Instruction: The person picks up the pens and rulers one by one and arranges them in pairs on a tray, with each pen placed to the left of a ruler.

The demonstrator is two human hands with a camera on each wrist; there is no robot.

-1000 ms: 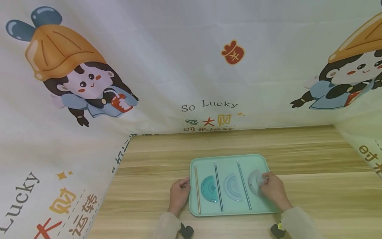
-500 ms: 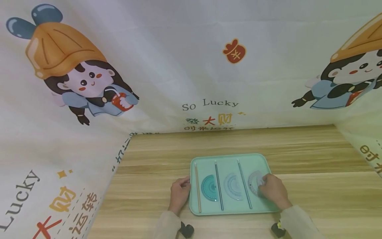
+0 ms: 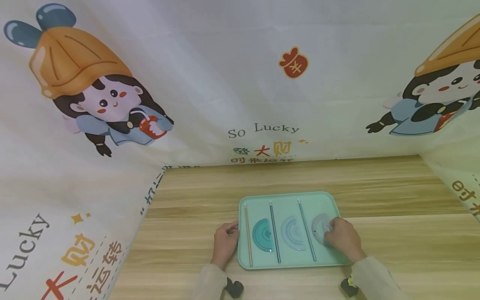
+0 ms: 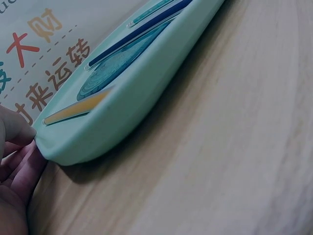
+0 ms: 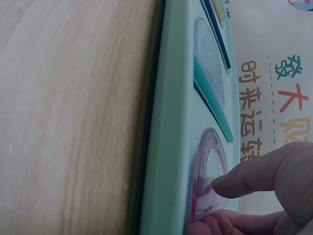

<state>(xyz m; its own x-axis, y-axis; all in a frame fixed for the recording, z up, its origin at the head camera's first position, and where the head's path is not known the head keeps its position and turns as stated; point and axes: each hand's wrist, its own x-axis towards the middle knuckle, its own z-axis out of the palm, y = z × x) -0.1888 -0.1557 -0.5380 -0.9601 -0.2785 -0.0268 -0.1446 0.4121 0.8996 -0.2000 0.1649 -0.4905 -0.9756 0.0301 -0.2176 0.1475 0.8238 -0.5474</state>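
Note:
A mint-green tray [image 3: 285, 265] lies on the wooden table. My left hand [image 3: 226, 243] pinches its left rim, thumb above and fingers against the side in the left wrist view. My right hand [image 3: 344, 238] holds a clear, pink-edged protractor [image 5: 199, 188] at the tray's right; the thumb presses its face and the fingers curl by its straight edge. Left to right across the tray are a gold pencil [image 3: 248, 237], a teal protractor [image 3: 263, 235], a dark blue pencil [image 3: 275, 233], a clear bluish protractor [image 3: 292, 233] and a teal pencil [image 3: 306, 231]. My right hand covers part of its protractor.
Wooden tabletop [image 3: 405, 233] surrounds the tray. A white printed cloth [image 3: 210, 83] with cartoon figures and lettering rises behind the table and along both sides. Dark wrist attachments [image 3: 234, 288] show at both cuffs.
My right fingers have shifted very slightly at the clear protractor. The left hand, tray and pencils stay in place; the head view has tilted a little.

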